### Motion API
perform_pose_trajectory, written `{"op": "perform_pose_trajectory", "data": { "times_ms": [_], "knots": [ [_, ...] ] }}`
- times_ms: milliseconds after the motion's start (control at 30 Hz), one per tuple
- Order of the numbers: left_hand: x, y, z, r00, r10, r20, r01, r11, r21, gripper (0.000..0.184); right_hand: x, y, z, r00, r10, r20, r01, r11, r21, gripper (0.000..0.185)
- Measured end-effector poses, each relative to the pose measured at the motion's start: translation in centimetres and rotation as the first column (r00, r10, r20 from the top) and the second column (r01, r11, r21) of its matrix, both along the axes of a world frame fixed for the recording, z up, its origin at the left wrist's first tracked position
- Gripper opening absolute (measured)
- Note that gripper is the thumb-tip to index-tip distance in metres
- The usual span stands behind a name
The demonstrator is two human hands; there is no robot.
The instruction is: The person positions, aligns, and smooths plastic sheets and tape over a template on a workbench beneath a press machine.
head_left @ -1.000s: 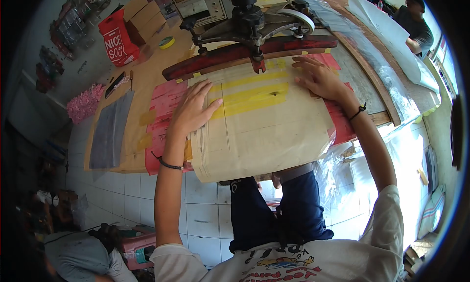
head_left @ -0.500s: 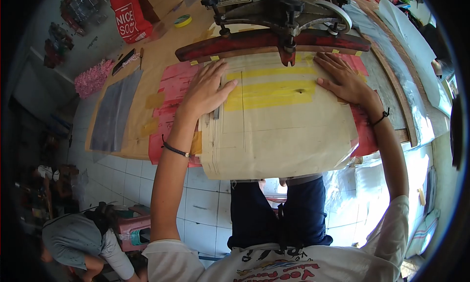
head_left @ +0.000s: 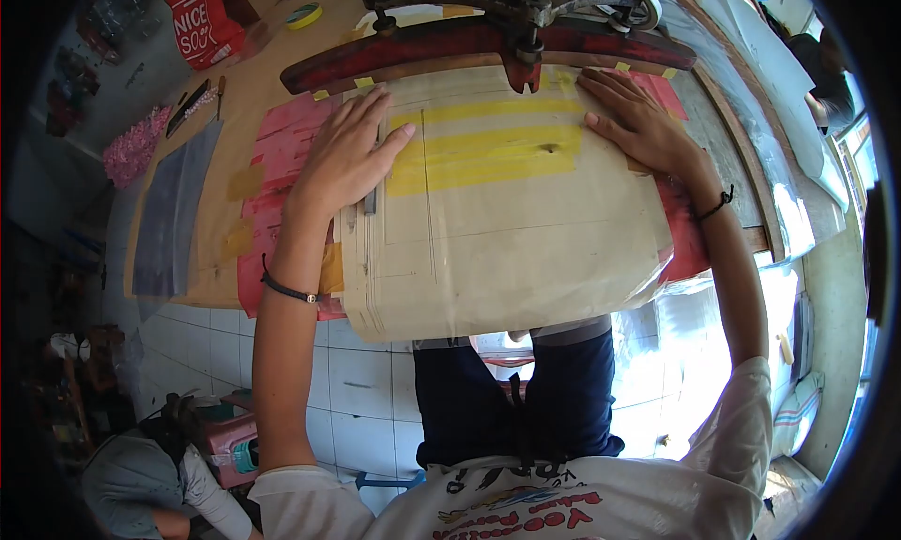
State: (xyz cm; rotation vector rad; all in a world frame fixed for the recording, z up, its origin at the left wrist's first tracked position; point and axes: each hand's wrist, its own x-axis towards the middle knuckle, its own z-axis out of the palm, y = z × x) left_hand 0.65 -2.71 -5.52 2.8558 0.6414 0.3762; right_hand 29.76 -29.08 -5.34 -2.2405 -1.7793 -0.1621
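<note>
A large cream translucent sheet [head_left: 507, 249] with ruled lines and broad yellow tape strips [head_left: 488, 155] lies on the table, its near end drooping over the front edge. My left hand [head_left: 345, 155] rests flat on the sheet's left side, fingers stretched toward the machine and thumb apart. On the right side, my right hand [head_left: 643, 132] lies flat too, its fingers spread. Both hands hold nothing. Beyond the fingertips runs the long red bar [head_left: 404, 60] of a press-like machine, just past the sheet's far edge. Red taped material [head_left: 272, 155] shows beneath the sheet on both sides.
On the table's left are a dark grey sheet [head_left: 174, 221], a red bag [head_left: 205, 24] and a yellow tape roll [head_left: 304, 15]. Plastic film [head_left: 788, 197] runs along the right. A crouching person [head_left: 141, 484] is at lower left; another person [head_left: 828, 80] is far right.
The camera view has shifted, so the table, sheet and machine appear further left and slightly higher. Both hands stay flat at about the same places on the sheet.
</note>
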Motion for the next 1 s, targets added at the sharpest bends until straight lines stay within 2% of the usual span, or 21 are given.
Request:
{"op": "perform_pose_trajectory", "data": {
  "times_ms": [67, 167, 300, 400, 567, 667, 767, 867, 933, 967, 1000],
  "knots": [
    [-0.1, 0.2, -0.2, 0.999, -0.010, 0.042, 0.011, 1.000, -0.023, 0.072, 0.1, -0.2, -0.1, 1.000, 0.016, -0.008, -0.016, 1.000, 0.004, 0.068],
    [-0.5, -0.7, 0.3, 0.998, 0.057, -0.001, -0.057, 0.998, -0.019, 0.064, -0.1, -0.3, 0.2, 0.999, 0.015, -0.035, -0.015, 1.000, 0.002, 0.068],
    [-0.6, 0.5, -0.7, 0.999, 0.028, 0.021, -0.028, 1.000, -0.011, 0.058, -0.5, -0.5, 0.3, 0.998, 0.022, -0.059, -0.020, 0.999, 0.035, 0.066],
    [-0.6, 1.1, -1.3, 0.996, 0.013, 0.089, -0.008, 0.998, -0.056, 0.053, -1.1, -1.4, 2.0, 0.984, 0.105, -0.141, -0.096, 0.993, 0.071, 0.051],
    [-1.6, 1.2, -0.8, 0.978, -0.029, 0.205, 0.079, 0.966, -0.245, 0.037, -1.3, -2.1, 2.3, 0.959, 0.259, -0.113, -0.234, 0.952, 0.196, 0.030],
    [-2.1, 0.7, -0.3, 0.972, 0.015, 0.235, 0.021, 0.988, -0.153, 0.032, -1.2, -2.2, 1.9, 0.946, 0.298, -0.129, -0.270, 0.941, 0.202, 0.023],
    [-2.3, -0.7, 1.7, 0.980, 0.093, 0.173, -0.098, 0.995, 0.019, 0.033, -1.0, -2.1, 1.9, 0.942, 0.310, -0.130, -0.282, 0.939, 0.197, 0.017],
    [-2.2, 0.6, 0.1, 0.930, -0.102, 0.354, -0.003, 0.959, 0.284, 0.030, -1.0, -2.2, 1.9, 0.944, 0.302, -0.131, -0.273, 0.941, 0.198, 0.014],
    [-2.2, -0.6, 1.7, 0.971, 0.065, 0.231, -0.061, 0.998, -0.024, 0.028, -1.1, -2.2, 2.0, 0.942, 0.304, -0.146, -0.273, 0.941, 0.201, 0.012],
    [-2.2, -1.1, 2.3, 0.980, 0.133, 0.149, -0.106, 0.979, -0.176, 0.027, -1.1, -2.2, 2.0, 0.938, 0.309, -0.156, -0.275, 0.940, 0.204, 0.011],
    [-2.2, -1.0, 2.2, 0.979, 0.124, 0.164, -0.096, 0.981, -0.167, 0.026, -1.3, -2.3, 2.0, 0.935, 0.313, -0.168, -0.277, 0.939, 0.206, 0.011]
  ]
}}
